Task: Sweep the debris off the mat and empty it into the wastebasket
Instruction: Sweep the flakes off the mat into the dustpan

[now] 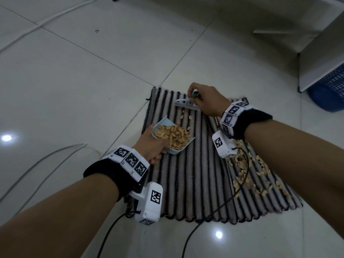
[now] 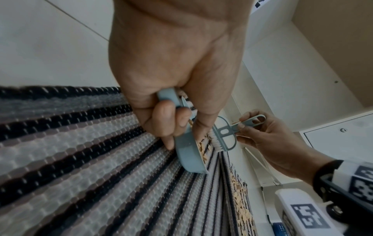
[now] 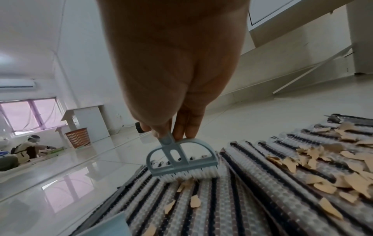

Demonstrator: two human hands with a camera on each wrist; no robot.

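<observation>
A striped mat (image 1: 195, 174) lies on the tiled floor, with tan debris flakes (image 1: 247, 172) scattered along its right side. My left hand (image 1: 150, 144) grips the handle of a light-blue dustpan (image 1: 174, 135) heaped with flakes, resting on the mat's left part. My right hand (image 1: 206, 99) pinches the handle of a small blue brush (image 1: 186, 103) at the mat's far edge, its white bristles (image 3: 189, 174) on the mat behind a few loose flakes (image 1: 184, 116). In the left wrist view the dustpan (image 2: 187, 148) and brush (image 2: 224, 134) stand close together.
A blue mesh wastebasket (image 1: 331, 88) stands at the far right beside a white cabinet (image 1: 320, 53). Cables (image 1: 42, 162) run over the floor at the left and near the mat's front edge. An orange basket (image 3: 78, 137) and a seated person (image 3: 30, 148) are far off.
</observation>
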